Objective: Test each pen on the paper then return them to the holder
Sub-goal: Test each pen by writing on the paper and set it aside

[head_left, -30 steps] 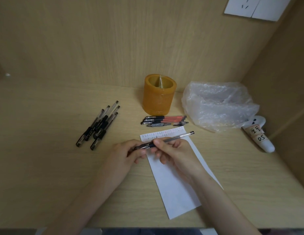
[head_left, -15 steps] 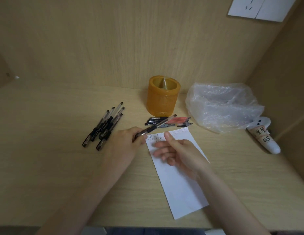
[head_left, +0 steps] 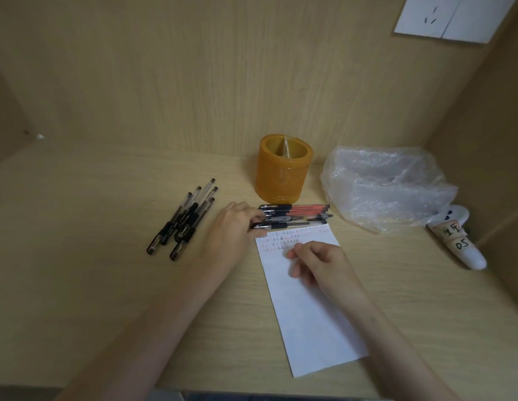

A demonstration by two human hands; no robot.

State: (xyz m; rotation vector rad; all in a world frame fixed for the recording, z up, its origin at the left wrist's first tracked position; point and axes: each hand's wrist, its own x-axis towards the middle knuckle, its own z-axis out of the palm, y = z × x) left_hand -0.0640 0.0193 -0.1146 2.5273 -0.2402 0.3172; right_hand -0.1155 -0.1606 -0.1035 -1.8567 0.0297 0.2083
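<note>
Black pens [head_left: 184, 219] lie piled at the left. The left hand [head_left: 231, 230] reaches to the pen row [head_left: 295, 217] before the holder [head_left: 284, 169], fingertips on the nearest pen's end; whether they pinch it cannot be told. The right hand [head_left: 318, 261] rests loosely curled and empty on the paper [head_left: 310, 314]. Half a second ago the left hand held that pen raised.

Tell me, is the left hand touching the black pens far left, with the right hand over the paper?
No: the head view shows the left hand touching the row of pens just beyond the paper, not the black pens. The right hand is over the paper.
</note>
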